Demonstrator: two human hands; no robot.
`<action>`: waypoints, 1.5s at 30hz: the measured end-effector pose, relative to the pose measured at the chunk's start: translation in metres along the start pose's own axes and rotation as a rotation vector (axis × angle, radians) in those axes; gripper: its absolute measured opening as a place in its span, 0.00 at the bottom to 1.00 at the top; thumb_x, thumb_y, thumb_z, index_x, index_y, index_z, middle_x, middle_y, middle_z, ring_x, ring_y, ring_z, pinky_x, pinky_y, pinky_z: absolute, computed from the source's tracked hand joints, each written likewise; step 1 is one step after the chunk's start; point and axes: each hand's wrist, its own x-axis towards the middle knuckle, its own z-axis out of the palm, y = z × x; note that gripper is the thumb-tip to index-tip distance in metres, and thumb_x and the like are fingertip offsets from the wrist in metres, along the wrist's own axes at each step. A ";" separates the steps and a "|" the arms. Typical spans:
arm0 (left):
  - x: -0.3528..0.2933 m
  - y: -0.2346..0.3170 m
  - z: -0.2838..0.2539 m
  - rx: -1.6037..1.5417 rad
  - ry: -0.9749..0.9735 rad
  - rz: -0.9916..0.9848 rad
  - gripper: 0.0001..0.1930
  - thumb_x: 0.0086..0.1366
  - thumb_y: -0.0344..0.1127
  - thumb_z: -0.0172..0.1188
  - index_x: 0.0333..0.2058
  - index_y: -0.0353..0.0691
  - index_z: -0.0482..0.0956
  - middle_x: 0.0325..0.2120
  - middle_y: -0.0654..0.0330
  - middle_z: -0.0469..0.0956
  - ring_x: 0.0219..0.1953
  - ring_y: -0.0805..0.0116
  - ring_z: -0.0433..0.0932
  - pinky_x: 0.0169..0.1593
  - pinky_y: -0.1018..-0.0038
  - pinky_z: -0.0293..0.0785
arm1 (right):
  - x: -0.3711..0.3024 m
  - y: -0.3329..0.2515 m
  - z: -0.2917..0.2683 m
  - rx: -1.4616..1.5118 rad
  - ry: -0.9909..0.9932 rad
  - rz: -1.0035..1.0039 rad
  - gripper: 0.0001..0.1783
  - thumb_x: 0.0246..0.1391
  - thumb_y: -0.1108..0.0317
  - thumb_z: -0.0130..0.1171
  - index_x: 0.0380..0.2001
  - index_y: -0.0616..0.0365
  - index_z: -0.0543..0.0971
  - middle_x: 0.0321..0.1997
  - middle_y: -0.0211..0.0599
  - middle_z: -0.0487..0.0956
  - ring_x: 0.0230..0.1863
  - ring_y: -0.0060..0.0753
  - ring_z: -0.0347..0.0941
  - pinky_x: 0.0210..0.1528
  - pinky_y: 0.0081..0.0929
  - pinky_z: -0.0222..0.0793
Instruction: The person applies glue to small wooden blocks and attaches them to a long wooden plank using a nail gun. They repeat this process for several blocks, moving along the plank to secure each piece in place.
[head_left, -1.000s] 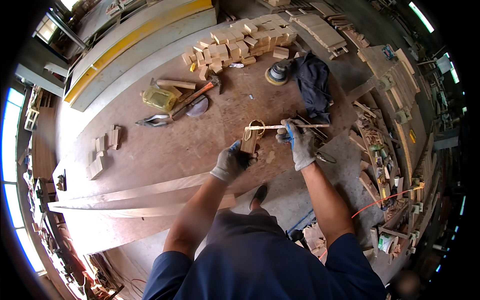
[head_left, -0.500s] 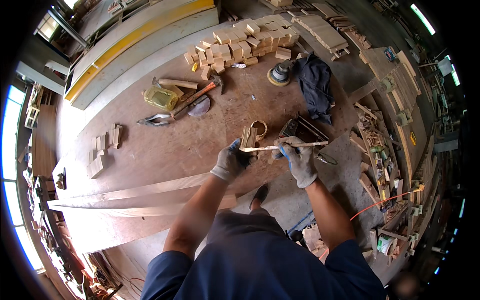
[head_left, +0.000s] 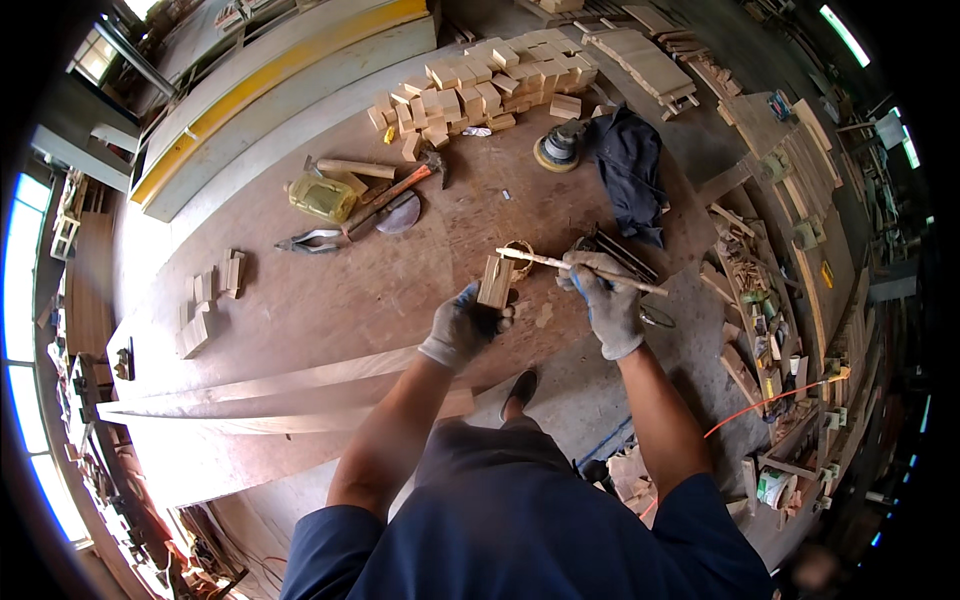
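Note:
My left hand (head_left: pixel 460 330), in a grey work glove with blue at the fingers, grips a small wooden block (head_left: pixel 495 283), held up at a tilt. Thin and pale, a wooden stick (head_left: pixel 542 260) is pinched in my gloved right hand (head_left: pixel 608 310). Its left tip hovers over the block's upper end; whether they touch I cannot tell. Partly hidden behind the stick, a small round pot or ring (head_left: pixel 521 270) with a tan, crusted rim rests on the brown worktable (head_left: pixel 470 220). A dark, open-looking object (head_left: pixel 625 255) lies beyond my right hand, partly covered by it.
Pale wooden blocks (head_left: pixel 470 95) are heaped at the far side. A sander (head_left: pixel 560 147) sits beside a dark cloth (head_left: pixel 630 175). At left are a hammer (head_left: pixel 400 183), pliers (head_left: pixel 310 241) and a yellowish plastic container (head_left: pixel 322 197). Long boards (head_left: pixel 270 385) lie near my left arm.
My right hand has moved slightly right, and the stick now slants, its left tip raised from the block's lower part to above its upper end. The block has turned in my left hand.

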 end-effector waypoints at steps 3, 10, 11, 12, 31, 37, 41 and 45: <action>-0.001 0.002 -0.004 -0.045 -0.005 -0.009 0.30 0.79 0.50 0.52 0.68 0.30 0.68 0.57 0.40 0.79 0.44 0.50 0.83 0.45 0.60 0.84 | -0.005 -0.008 0.000 -0.229 -0.112 -0.115 0.07 0.67 0.76 0.61 0.45 0.64 0.85 0.42 0.37 0.86 0.43 0.26 0.83 0.47 0.26 0.83; 0.002 0.003 -0.009 0.117 0.020 0.092 0.29 0.79 0.51 0.52 0.66 0.32 0.70 0.53 0.42 0.81 0.42 0.51 0.84 0.44 0.60 0.85 | -0.020 -0.013 -0.008 -0.328 -0.276 -0.287 0.04 0.61 0.78 0.63 0.38 0.63 0.84 0.40 0.38 0.86 0.40 0.27 0.83 0.44 0.28 0.81; 0.002 0.003 -0.011 0.137 0.031 0.101 0.29 0.80 0.51 0.51 0.65 0.32 0.71 0.52 0.42 0.82 0.42 0.51 0.84 0.44 0.61 0.85 | -0.021 -0.015 -0.010 -0.309 -0.309 -0.268 0.04 0.62 0.78 0.63 0.39 0.63 0.84 0.40 0.38 0.86 0.40 0.27 0.83 0.44 0.28 0.81; 0.001 0.003 -0.014 0.156 0.042 0.109 0.29 0.80 0.51 0.51 0.65 0.32 0.71 0.51 0.42 0.83 0.42 0.51 0.84 0.44 0.61 0.85 | -0.022 -0.017 -0.013 -0.290 -0.342 -0.250 0.04 0.62 0.77 0.63 0.39 0.63 0.84 0.40 0.38 0.86 0.41 0.27 0.83 0.45 0.28 0.81; -0.015 0.007 0.007 0.047 0.006 0.022 0.28 0.80 0.51 0.51 0.67 0.35 0.70 0.56 0.41 0.80 0.43 0.53 0.82 0.44 0.61 0.82 | -0.015 -0.006 -0.019 -0.013 -0.051 0.002 0.12 0.68 0.70 0.62 0.46 0.68 0.85 0.42 0.43 0.88 0.40 0.31 0.86 0.47 0.30 0.87; -0.018 0.008 0.004 0.056 -0.025 0.025 0.28 0.79 0.50 0.52 0.66 0.36 0.71 0.56 0.41 0.80 0.44 0.52 0.81 0.46 0.60 0.82 | -0.016 -0.009 -0.018 0.060 -0.084 0.117 0.12 0.68 0.68 0.63 0.47 0.66 0.85 0.41 0.45 0.88 0.38 0.32 0.87 0.44 0.29 0.87; -0.018 0.010 0.001 0.012 -0.061 -0.010 0.28 0.79 0.51 0.54 0.66 0.35 0.71 0.56 0.41 0.80 0.44 0.51 0.81 0.47 0.59 0.81 | -0.009 -0.006 -0.021 0.042 0.011 0.058 0.13 0.68 0.68 0.63 0.48 0.67 0.85 0.41 0.45 0.88 0.37 0.32 0.87 0.43 0.29 0.87; -0.019 0.008 0.001 0.025 -0.042 0.005 0.29 0.78 0.51 0.55 0.67 0.35 0.71 0.56 0.40 0.80 0.44 0.50 0.82 0.48 0.59 0.81 | -0.010 -0.015 -0.019 0.025 -0.091 0.075 0.12 0.69 0.70 0.62 0.49 0.68 0.84 0.42 0.44 0.88 0.38 0.31 0.86 0.45 0.28 0.86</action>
